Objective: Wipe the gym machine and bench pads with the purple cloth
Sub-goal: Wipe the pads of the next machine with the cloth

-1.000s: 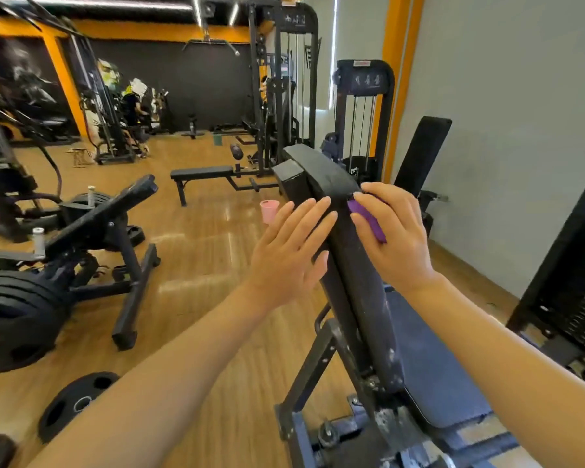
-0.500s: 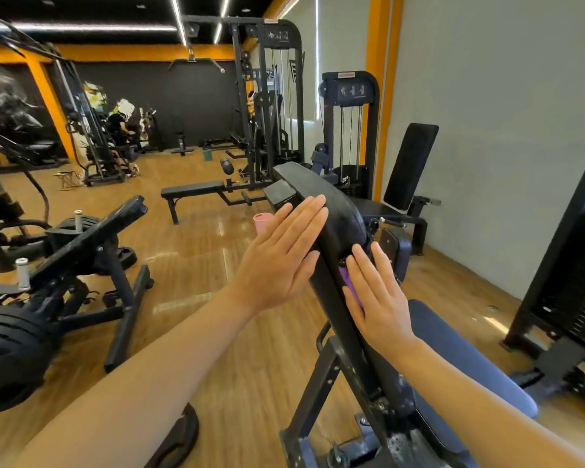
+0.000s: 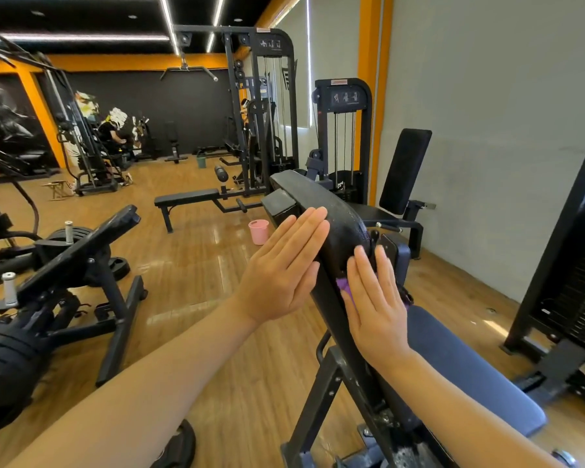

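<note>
Item: two bare forearms, entered from the lower edge of the view.

Right hand (image 3: 377,305): laid flat on the front face of the inclined back pad (image 3: 331,231), fingers straight and together, pointed up the pad. The purple cloth (image 3: 346,287) is pressed beneath the palm; a small fold is seen at the thumb side, and a second scrap shows past the little-finger edge.

Left hand (image 3: 282,275): set flat against the rear side of the same pad, fingers extended and close together, nothing held.

Seat pad (image 3: 470,376): blue-grey, located below and to the right of the right forearm, joined to the black steel frame (image 3: 321,393) by which the back pad is carried.

Weight plates (image 3: 4,369): black, stacked at the left edge on a plate-loaded machine.

Pink bucket (image 3: 258,231): stood on the wooden floor just beyond the left fingertips.

Flat bench (image 3: 186,197): black, placed farther back on the floor.

Seated weight-stack machine (image 3: 345,136): positioned against the grey wall, with an upright black pad beside it.

Cable tower (image 3: 260,106): sited behind the bench, before the dark far wall.
</note>
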